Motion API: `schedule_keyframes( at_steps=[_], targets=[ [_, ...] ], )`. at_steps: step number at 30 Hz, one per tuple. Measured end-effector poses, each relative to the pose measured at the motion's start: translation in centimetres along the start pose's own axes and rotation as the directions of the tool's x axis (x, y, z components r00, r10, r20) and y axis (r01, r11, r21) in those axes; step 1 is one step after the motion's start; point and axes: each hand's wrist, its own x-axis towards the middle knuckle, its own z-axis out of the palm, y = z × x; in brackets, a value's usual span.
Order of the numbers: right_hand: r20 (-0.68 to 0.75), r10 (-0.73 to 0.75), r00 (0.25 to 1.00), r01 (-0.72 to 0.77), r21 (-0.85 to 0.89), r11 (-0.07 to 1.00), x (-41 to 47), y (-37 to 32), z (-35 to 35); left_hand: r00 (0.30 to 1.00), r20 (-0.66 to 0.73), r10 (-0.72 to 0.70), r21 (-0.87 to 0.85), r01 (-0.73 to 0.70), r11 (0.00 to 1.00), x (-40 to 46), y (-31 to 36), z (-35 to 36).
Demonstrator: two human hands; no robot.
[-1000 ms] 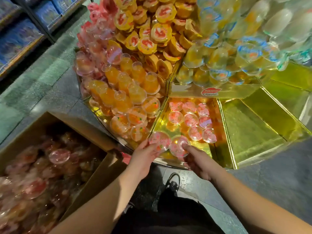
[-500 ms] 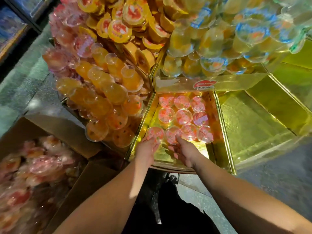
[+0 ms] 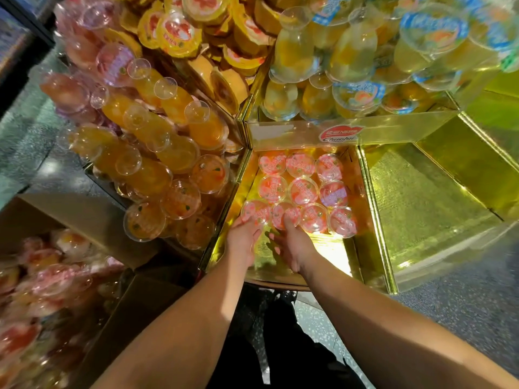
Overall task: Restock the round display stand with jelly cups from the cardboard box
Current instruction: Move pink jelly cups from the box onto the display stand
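Pink jelly cups (image 3: 303,190) sit in the gold tray (image 3: 362,248); my left hand (image 3: 241,240) and right hand (image 3: 295,248) touch the front two with flat, loose fingers.

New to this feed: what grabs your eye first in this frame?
The gold compartment at centre, where pink jelly cups sit in neat rows; the left hand and right hand touch the two nearest cups in the front row. To its left, a heaped pile of orange jelly cups. At lower left, the cardboard box holds more pink cups.
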Motion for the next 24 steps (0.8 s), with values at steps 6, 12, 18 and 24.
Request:
schedule_keyframes(
  at_steps=[6,12,18,24],
  targets=[
    [-0.077,-0.069,0.995,0.058,-0.141,0.988,-0.3,0.0,0.5,1.0,0.019,-0.023,0.07,0.021,0.997,-0.6,0.1,-0.6],
    [-0.084,-0.174,0.981,0.107,-0.516,0.85,-4.3,0.0,-0.2,0.991,0.122,0.045,0.233,-0.072,0.97,-4.5,0.2,-2.8],
    [0.027,-0.441,0.897,0.283,-0.802,0.526,-12.5,0.2,1.1,0.91,0.286,0.302,0.497,-0.41,0.765,-11.4,0.6,-9.8],
    [0.316,-0.417,0.852,0.437,-0.867,0.237,-18.9,4.4,8.4,0.867,0.244,0.435,0.567,-0.491,0.662,-15.7,2.1,-20.9]
  ],
)
